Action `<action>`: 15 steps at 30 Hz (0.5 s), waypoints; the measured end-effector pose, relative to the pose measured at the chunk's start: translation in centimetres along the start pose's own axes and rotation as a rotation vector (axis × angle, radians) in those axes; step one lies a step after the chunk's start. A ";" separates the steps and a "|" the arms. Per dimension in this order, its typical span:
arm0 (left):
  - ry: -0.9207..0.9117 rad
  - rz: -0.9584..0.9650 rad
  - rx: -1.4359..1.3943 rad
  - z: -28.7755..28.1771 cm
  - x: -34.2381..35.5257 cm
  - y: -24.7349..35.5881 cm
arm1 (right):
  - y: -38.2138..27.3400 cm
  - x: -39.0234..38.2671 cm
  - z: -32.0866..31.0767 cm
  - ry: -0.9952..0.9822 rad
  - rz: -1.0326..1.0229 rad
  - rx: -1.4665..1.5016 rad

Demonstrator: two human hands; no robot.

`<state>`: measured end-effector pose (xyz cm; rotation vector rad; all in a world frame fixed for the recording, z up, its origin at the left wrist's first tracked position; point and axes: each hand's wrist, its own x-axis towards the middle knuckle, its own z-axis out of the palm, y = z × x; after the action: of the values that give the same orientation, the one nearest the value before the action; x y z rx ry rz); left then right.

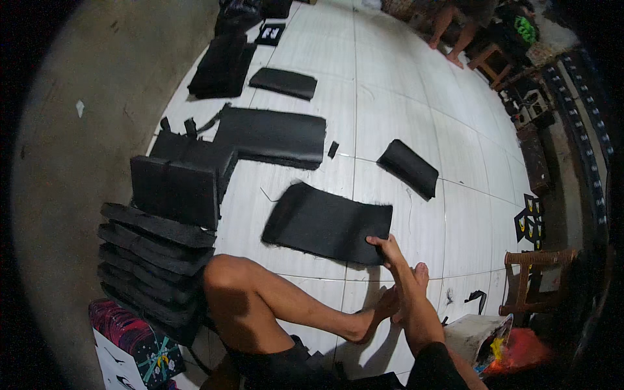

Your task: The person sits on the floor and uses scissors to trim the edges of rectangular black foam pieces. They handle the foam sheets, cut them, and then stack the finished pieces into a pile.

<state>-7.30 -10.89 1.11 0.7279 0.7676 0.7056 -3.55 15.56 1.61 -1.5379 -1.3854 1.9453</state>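
My right hand [388,251] grips the near right corner of a black fabric panel [325,221], thumb on top and the other fingers hidden beneath. The panel is roughly rectangular, with frayed edges, and spans the white tiles in front of my bent leg. I cannot tell how much of it rests on the floor. Beyond its far right side lies a smaller folded black piece [409,168]. A larger stack of black panels [273,136] lies farther off to the left, with a tiny black scrap [333,149] beside it. My left hand is out of view.
Piled black padded pieces [156,250] stand along the left wall. More black stacks [223,66] lie at the far left. At right are a wooden stool [539,257] and a whitish container [474,335]. Another person's bare legs [455,32] show at the far right.
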 end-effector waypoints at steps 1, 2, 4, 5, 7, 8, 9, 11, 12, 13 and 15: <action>0.042 -0.006 0.051 -1.4 -2.1 -0.3 | 0.3 0.0 1.2 -0.004 0.024 0.054; 0.094 0.000 0.108 -2.6 -3.9 -0.3 | -0.6 -1.0 2.1 0.006 0.036 0.106; 0.301 0.024 0.209 -5.5 -7.9 0.1 | -1.8 -2.0 2.6 -0.040 0.154 0.053; 0.443 0.026 0.256 -6.8 -10.4 -0.1 | -2.7 -1.8 3.0 -0.108 0.248 -0.054; 0.732 0.047 0.374 -9.1 -13.9 -0.4 | 0.1 0.8 0.6 -0.156 0.216 0.097; 0.904 0.037 0.452 -10.0 -15.8 -1.0 | -1.1 0.5 1.6 -0.098 0.222 0.066; 1.056 0.032 0.533 -10.8 -17.0 -1.5 | -0.6 1.0 0.2 -0.126 0.243 -0.019; 1.320 -0.010 0.710 -11.9 -19.2 -3.4 | -2.3 2.2 -1.4 -0.238 0.356 -0.206; 1.436 -0.051 0.779 -12.2 -20.4 -4.8 | -4.9 2.5 -1.7 -0.319 0.453 -0.316; 1.487 -0.076 0.826 -12.5 -20.4 -5.8 | -4.3 4.7 -5.4 -0.521 0.492 -0.197; 1.576 -0.167 0.880 -12.1 -21.7 -8.0 | -10.8 7.7 -8.1 -0.651 0.356 -0.580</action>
<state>-26.06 -28.35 -3.71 0.7650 2.6574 0.6938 -2.88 30.40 6.24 -1.5086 -2.2241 2.5665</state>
